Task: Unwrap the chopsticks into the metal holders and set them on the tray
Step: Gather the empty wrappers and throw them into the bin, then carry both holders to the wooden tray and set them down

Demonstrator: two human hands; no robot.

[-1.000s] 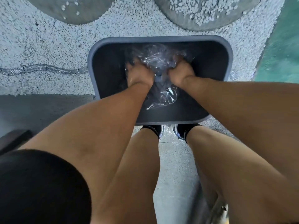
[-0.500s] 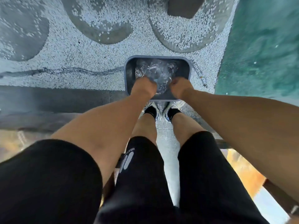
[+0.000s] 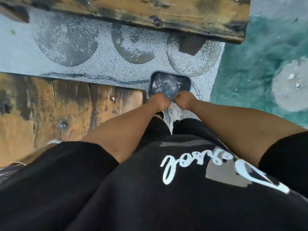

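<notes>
Left hand [image 3: 159,101]: fingers curled on the clear wrap [image 3: 166,85].
Right hand [image 3: 184,100]: clutching the same wrap.
Bin [image 3: 187,80]: beyond both hands, wrappers inside.
Chopsticks, holders, tray: not visible.
Progress: cannot judge; probably discarding wrappers.

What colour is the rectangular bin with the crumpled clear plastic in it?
Dark grey, with a slightly lighter grey rim; the rectangular bin shows in the head view, the only one.
</notes>
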